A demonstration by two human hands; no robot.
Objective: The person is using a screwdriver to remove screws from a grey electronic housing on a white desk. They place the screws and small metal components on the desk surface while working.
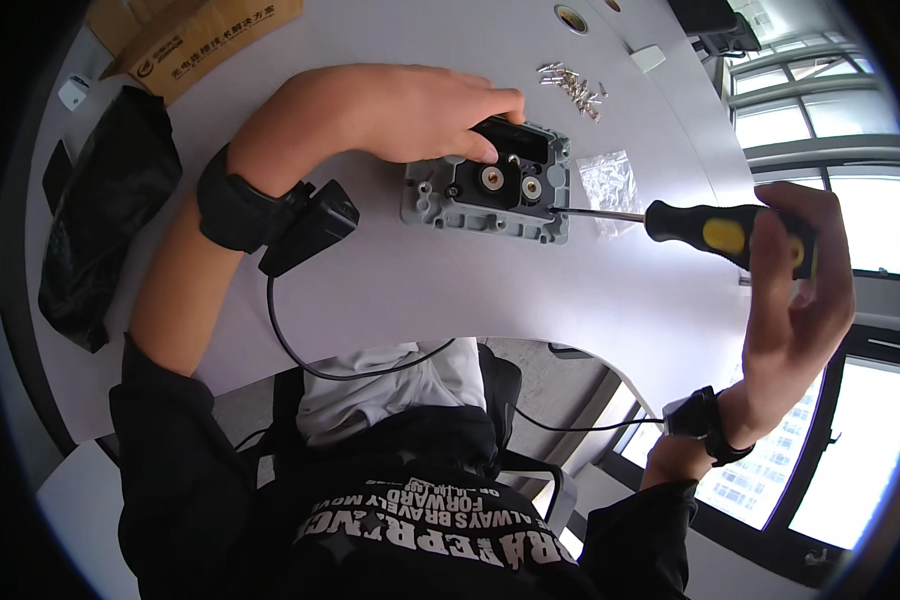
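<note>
A grey ribbed housing (pixel 535 234) lies on the table, with a black insert (pixel 513 188) inside it that carries two round metal terminals. My left hand (pixel 420 112) grips the housing from its far left side, thumb and index finger pressing on the black part. In my right hand (pixel 805 270), fingers closed, is a screwdriver (pixel 705 230) with a black and yellow handle. Its shaft points left, almost level, and the tip meets the right end of the insert near a corner. Whether a screw sits under the tip cannot be made out.
Several small metal screws (pixel 575 92) lie loose beyond the housing. A clear plastic bag (pixel 610 190) is right of it, partly under the screwdriver shaft. A cardboard box (pixel 205 40) and a black bag (pixel 110 210) occupy the left. Cables (pixel 280 330) run from both wrist devices.
</note>
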